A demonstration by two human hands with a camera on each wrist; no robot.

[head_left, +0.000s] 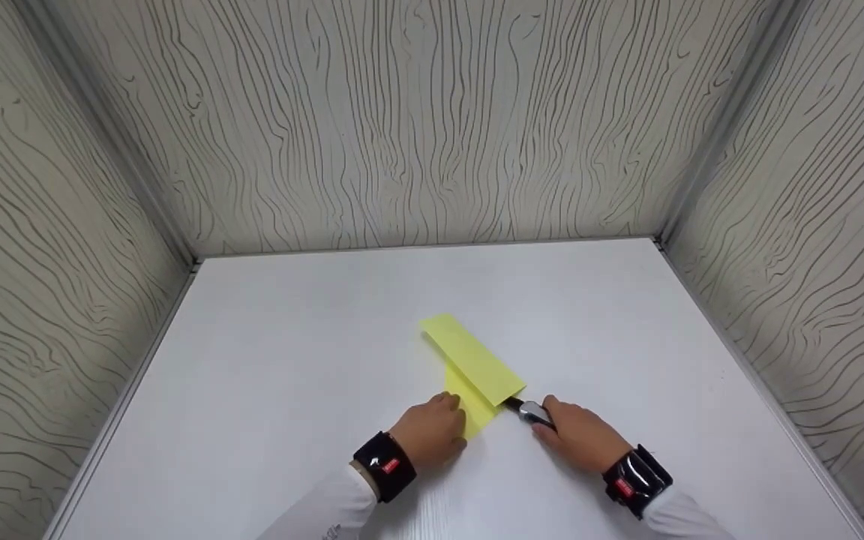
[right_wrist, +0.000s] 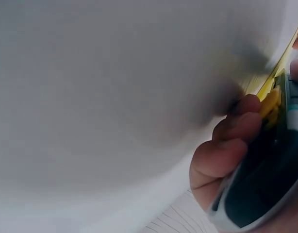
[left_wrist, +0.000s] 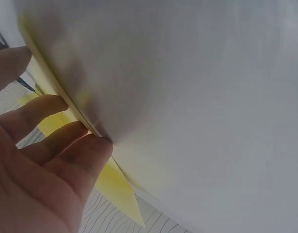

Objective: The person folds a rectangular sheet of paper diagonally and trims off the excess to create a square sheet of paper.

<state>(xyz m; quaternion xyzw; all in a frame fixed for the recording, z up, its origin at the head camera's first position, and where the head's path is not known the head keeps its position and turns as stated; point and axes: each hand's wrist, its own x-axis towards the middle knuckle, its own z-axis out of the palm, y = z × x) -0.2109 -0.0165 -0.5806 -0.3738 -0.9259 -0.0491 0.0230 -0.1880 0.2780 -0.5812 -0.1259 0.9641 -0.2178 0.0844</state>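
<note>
A yellow sheet of paper [head_left: 472, 360] lies on the white table with one long flap folded over, its free edge raised a little. My left hand [head_left: 430, 429] rests on the lower left part of the sheet. In the left wrist view, its fingertips [left_wrist: 103, 143] press along the paper's edge. My right hand [head_left: 586, 435] grips a hand tool [head_left: 535, 413] with a dark handle, pale trim and a narrow black front end, much like a utility knife. That front end reaches under the flap's near end, where the paper hides its tip. A yellow piece [right_wrist: 271, 103] shows beside the tool's dark body.
The white table [head_left: 289, 337] extends around the paper on every side. Pale wood-grain panels [head_left: 417, 127] stand behind it and to both sides, joined by grey corner posts [head_left: 728, 120]. A black band [head_left: 387, 466] circles each wrist.
</note>
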